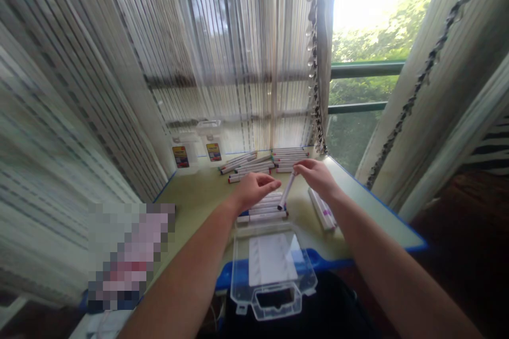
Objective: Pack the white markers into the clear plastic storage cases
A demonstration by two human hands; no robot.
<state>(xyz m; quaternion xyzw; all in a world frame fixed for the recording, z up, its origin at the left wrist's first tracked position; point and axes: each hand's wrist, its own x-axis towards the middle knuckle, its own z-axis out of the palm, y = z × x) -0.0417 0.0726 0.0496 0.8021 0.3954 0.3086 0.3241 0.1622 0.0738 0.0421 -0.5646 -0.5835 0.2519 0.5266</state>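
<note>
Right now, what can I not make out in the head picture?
In the head view:
Print on the case labels: too small and blurred.
Left ends of some nearer markers: hidden behind the left hand.
Pinkish thing on the left: masked by pixelation.
Right forearm: cut off by the bottom edge.

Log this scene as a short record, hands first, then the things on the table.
Right hand: holds a slim white marker near its upper end, tilted, dark end down
Left hand: near a row of white markers, no held object visible
Right side: bunch of white markers
Near edge: clear plastic case, handle toward the person
Back left: two clear plastic cases with yellow-and-dark labels
Surface: pale yellow-green tabletop, blue edging
</note>
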